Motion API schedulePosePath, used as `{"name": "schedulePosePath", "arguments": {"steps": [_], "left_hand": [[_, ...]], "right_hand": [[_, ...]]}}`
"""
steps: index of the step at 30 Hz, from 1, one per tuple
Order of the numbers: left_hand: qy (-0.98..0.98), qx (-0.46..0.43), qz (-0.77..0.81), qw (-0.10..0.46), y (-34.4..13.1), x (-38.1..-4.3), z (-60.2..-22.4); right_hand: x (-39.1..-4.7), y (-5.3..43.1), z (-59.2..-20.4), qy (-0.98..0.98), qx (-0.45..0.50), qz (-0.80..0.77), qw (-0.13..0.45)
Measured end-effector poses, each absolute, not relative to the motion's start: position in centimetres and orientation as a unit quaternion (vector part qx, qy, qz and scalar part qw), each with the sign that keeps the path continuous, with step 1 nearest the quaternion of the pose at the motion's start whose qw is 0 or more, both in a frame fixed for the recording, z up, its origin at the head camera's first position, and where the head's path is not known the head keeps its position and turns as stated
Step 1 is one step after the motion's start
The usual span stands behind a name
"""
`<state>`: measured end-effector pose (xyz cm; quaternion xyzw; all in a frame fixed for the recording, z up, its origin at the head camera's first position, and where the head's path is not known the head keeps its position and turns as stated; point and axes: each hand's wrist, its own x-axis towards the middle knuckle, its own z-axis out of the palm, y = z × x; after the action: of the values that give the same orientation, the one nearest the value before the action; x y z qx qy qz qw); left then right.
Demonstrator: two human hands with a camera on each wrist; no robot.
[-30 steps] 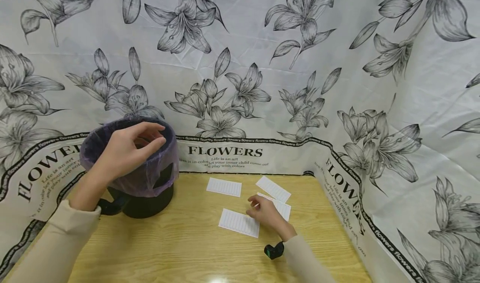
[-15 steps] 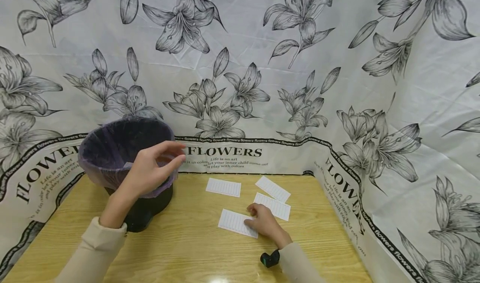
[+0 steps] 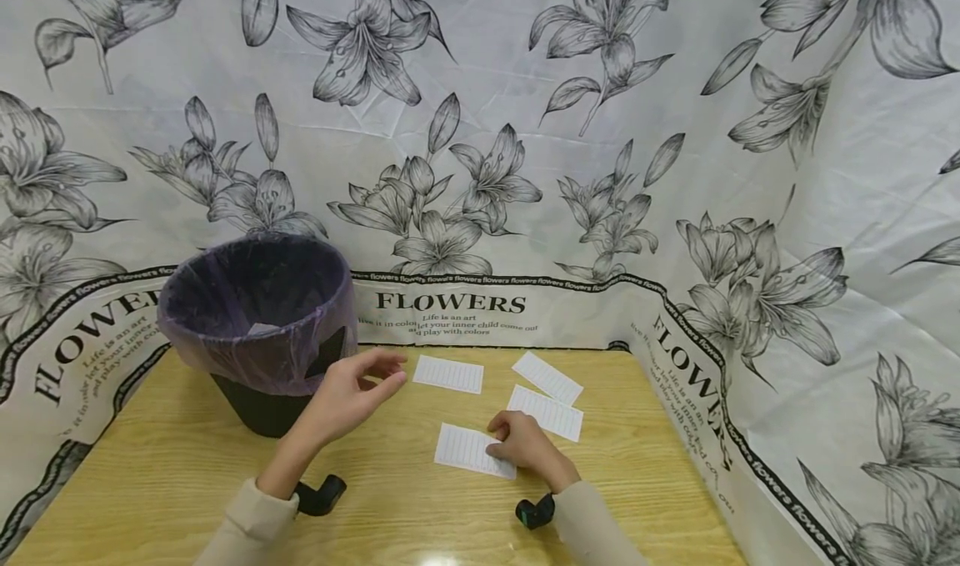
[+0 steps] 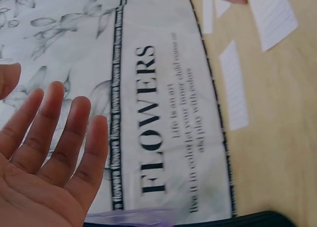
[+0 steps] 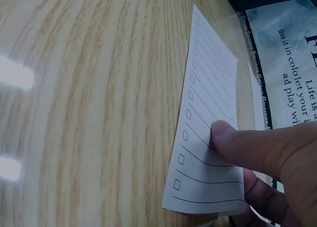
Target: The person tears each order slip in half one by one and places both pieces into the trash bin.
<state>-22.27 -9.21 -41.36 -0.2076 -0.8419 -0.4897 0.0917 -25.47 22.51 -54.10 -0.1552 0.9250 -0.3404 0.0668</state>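
Note:
My right hand [image 3: 528, 445] pinches a white checklist sheet [image 3: 465, 449] near its right end. In the right wrist view the thumb lies on the lined face of this checklist sheet [image 5: 203, 138], and fingers are behind its edge; the paper bends slightly. My left hand [image 3: 352, 395] is over the table between the bin and the sheets, fingers loosely bent. The left wrist view shows its palm [image 4: 44, 187] holding nothing. A black trash bin [image 3: 258, 408] with a purple liner [image 3: 300, 345] stands at the left, a bit of white paper [image 3: 264, 329] inside.
Another checklist sheet [image 3: 448, 374] lies at the middle back of the wooden table [image 3: 390, 499]. Two more, a tilted sheet [image 3: 551, 376] and one in front of it [image 3: 546, 416], lie at the right. Flower-printed cloth [image 3: 465, 66] encloses the back and sides.
My left hand has moved right and down, from over the bin to the table beside it. My right hand has come onto the front sheet and taken hold of it, shifting it slightly.

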Motion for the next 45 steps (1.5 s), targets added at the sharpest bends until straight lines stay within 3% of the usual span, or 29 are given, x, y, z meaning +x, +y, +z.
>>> {"name": "schedulePosePath", "arguments": {"steps": [15, 25, 45], "left_hand": [[-0.828, -0.168, -0.535, 0.024, -7.0, -21.8, -49.6], [-0.816, -0.133, -0.562, 0.010, -6.0, -20.8, -52.7], [-0.855, -0.159, -0.489, 0.072, -4.8, -20.8, -54.8]], "right_hand": [[-25.3, 21.5, -54.2, 0.911, -0.173, -0.366, 0.083], [-25.2, 20.8, -55.0, 0.905, -0.201, -0.373, 0.048], [-23.9, 17.7, -55.1, 0.899, -0.209, -0.382, 0.048]]}}
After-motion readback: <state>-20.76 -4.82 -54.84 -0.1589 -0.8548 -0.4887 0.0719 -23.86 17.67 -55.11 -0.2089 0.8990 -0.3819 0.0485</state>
